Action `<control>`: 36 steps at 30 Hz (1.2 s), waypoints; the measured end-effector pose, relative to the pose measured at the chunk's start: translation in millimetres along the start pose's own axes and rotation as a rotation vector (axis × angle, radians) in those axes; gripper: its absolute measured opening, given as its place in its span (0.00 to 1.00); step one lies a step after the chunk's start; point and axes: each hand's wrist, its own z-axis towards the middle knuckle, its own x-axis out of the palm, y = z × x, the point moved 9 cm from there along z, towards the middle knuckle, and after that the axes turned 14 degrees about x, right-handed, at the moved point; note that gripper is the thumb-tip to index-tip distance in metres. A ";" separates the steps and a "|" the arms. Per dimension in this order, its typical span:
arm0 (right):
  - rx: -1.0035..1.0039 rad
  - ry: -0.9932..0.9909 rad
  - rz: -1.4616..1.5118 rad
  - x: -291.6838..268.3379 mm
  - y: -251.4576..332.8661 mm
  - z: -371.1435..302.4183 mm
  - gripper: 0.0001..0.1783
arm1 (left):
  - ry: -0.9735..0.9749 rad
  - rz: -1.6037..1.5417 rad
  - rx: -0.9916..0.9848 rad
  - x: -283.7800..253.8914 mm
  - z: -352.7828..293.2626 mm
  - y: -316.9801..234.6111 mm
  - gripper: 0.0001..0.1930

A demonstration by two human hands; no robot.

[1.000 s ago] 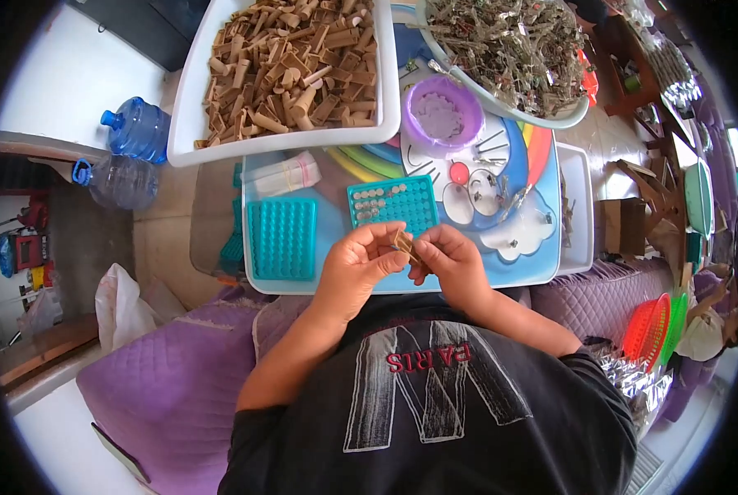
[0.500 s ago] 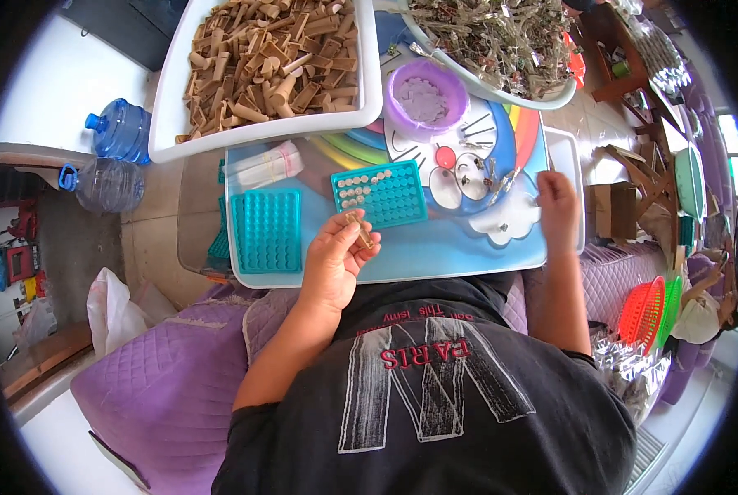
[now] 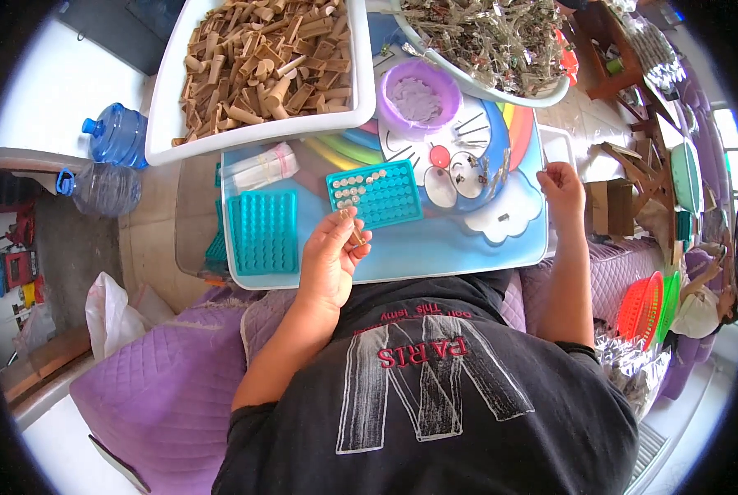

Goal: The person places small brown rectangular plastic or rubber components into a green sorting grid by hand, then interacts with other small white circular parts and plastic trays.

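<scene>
Between the fingertips of my left hand [image 3: 329,256] is a small gold-brown, tube-like piece [image 3: 355,231], held just in front of a teal molded tray [image 3: 394,198]. Small round silvery pieces [image 3: 351,185] fill several of that tray's hollows on its left side. Out at the table's right edge, my right hand [image 3: 564,191] is closed with its fingertips pinched together; whatever is in them is too small to make out. To the left lies a second teal tray [image 3: 263,233] with bare hollows.
A white bin of brown half-tube pieces [image 3: 266,70] stands at the far left. Behind the tray are a purple bowl of pale stuff [image 3: 419,95] and a tub of clear and metallic parts [image 3: 493,45]. A clear bag [image 3: 262,167] rests on the cartoon-printed table [image 3: 435,252].
My right hand has shifted slightly down and to the right, and its pinched fingers now show more plainly. My left hand still grips the gold-brown piece, almost in place.
</scene>
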 end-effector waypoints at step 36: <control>-0.173 0.263 -0.055 71.5 56.4 -47.0 0.08 | -0.059 0.004 -0.034 -7.1 -1.2 3.9 0.13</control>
